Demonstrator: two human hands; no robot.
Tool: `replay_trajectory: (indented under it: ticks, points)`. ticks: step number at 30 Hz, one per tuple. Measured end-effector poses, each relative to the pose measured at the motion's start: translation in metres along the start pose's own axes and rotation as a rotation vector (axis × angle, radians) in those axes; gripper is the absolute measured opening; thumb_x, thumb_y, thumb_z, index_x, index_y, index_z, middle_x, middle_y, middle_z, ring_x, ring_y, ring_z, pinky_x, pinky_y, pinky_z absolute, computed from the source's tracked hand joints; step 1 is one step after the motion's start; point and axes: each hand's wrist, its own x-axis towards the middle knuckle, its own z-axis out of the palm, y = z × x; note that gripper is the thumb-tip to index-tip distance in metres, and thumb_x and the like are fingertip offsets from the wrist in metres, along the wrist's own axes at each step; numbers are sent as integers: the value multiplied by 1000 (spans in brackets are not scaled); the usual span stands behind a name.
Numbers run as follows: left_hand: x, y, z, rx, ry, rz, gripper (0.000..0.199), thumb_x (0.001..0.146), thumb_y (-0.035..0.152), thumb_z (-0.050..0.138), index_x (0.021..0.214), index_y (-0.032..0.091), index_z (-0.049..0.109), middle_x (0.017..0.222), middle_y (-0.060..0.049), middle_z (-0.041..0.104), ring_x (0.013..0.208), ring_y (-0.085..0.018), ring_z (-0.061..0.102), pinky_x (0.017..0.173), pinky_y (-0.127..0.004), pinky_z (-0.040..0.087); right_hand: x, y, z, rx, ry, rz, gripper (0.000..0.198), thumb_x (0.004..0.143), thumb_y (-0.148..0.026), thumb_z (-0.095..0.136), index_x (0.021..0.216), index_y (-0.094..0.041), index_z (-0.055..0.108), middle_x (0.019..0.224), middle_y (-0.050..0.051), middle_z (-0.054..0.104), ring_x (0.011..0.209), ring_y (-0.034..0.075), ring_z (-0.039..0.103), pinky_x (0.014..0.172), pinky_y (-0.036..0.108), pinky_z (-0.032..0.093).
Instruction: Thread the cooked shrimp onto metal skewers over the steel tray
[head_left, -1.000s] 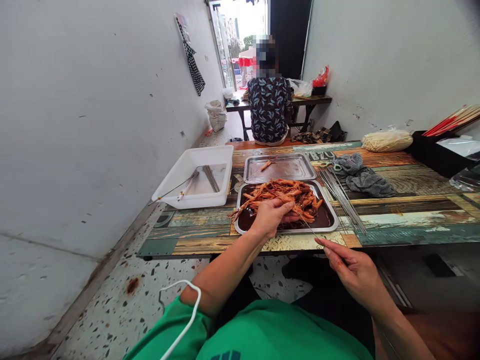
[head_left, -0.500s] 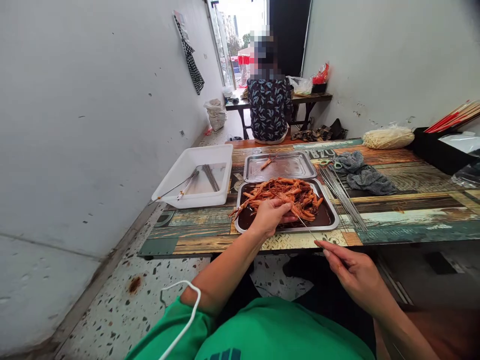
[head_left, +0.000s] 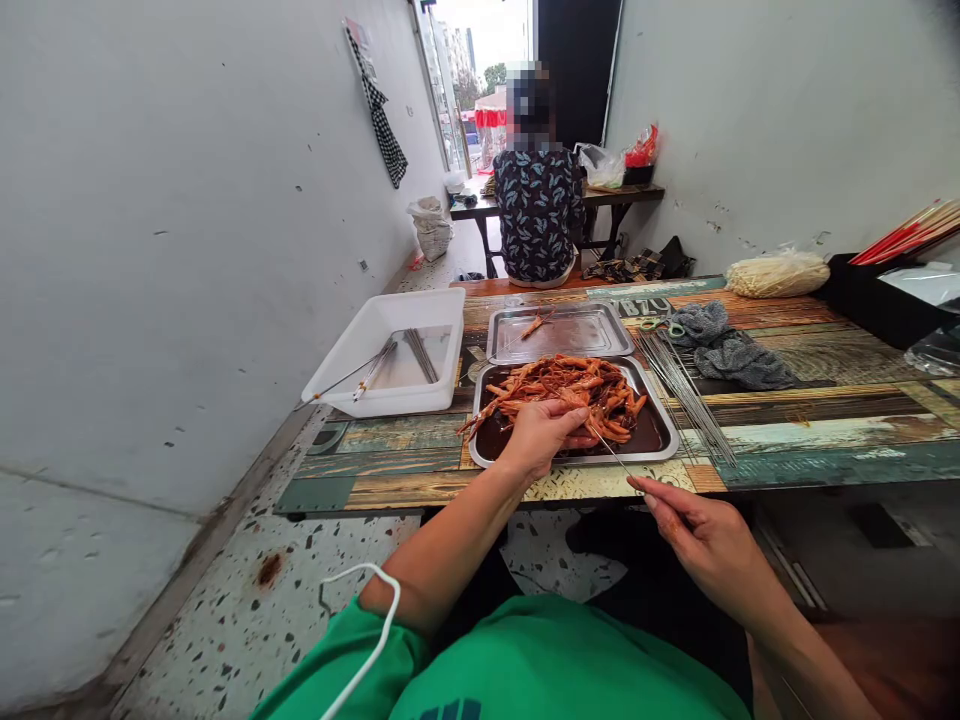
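My left hand (head_left: 541, 436) is closed over the front of a metal tray (head_left: 673, 442), pinching a reddish-brown piece of food that looks like a chicken foot; the fingers partly cover it. In my right hand (head_left: 705, 540), thumb and fingers close on a thin metal skewer (head_left: 613, 457), which slants up and left to the left fingertips. Whether its point is inside the piece I cannot tell. A heap of similar marinated chicken feet (head_left: 577, 378) lies in dark sauce in the tray. Loose metal skewers (head_left: 686, 395) lie just right of it.
Behind stands a second tray (head_left: 585, 325) with one piece in it. A white bin (head_left: 382, 330) at left holds several skewers. Scissors (head_left: 661, 326), a grey cloth (head_left: 739, 355), a bag of pale noodle-like strands (head_left: 778, 273) and a black box (head_left: 855, 290) are at right. A person (head_left: 538, 215) sits ahead.
Both hands stay almost in place. My left fingertips and right hand have shifted very slightly, and the skewer still spans between them.
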Motion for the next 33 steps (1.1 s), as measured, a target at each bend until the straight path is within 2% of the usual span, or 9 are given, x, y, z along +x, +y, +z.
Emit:
replay_trajectory:
  ticks: [3, 9, 15, 20, 25, 33]
  points:
    - [0, -3, 0, -15, -14, 4, 11, 77, 8, 72, 69, 6, 65, 63, -3, 66, 53, -10, 62, 59, -26, 57, 0, 0, 2, -20, 12, 5, 45, 88, -42, 48, 107, -11, 74, 82, 11, 74, 71, 20, 70, 58, 26, 54]
    - [3, -8, -3, -16, -45, 3, 13, 73, 14, 77, 72, 6, 67, 67, -5, 68, 57, -11, 64, 62, -27, 58, -1, -2, 6, -17, 1, 36, 46, 89, -43, 46, 107, -12, 73, 68, 8, 71, 70, 20, 70, 64, 27, 56]
    - [5, -14, -2, -5, -49, 38, 17, 69, 17, 81, 74, 6, 69, 68, -5, 68, 58, -11, 64, 67, -31, 59, -1, -3, 11, -53, 50, 12, 42, 88, -40, 45, 105, -14, 74, 92, 10, 75, 81, 21, 72, 72, 27, 58]
    - [6, -13, -3, -8, -41, 8, 17, 69, 17, 80, 72, 6, 67, 65, -4, 67, 56, -11, 64, 63, -28, 58, -4, 0, 12, -47, 57, -6, 40, 89, -39, 46, 104, -16, 74, 96, 10, 75, 81, 21, 72, 76, 29, 59]
    - [5, -10, -5, -22, -72, 7, 18, 74, 21, 78, 76, 6, 67, 71, -6, 69, 60, -12, 65, 66, -28, 58, -10, 5, 7, -17, 40, -2, 39, 89, -39, 48, 105, -15, 74, 101, 11, 73, 90, 22, 72, 77, 28, 58]
    - [4, -14, -4, 22, -87, 22, 24, 71, 26, 80, 76, 6, 68, 72, -7, 69, 58, -12, 64, 66, -30, 57, -13, 4, 5, 17, 41, 42, 38, 88, -40, 50, 105, -17, 75, 96, 10, 74, 88, 23, 72, 78, 31, 59]
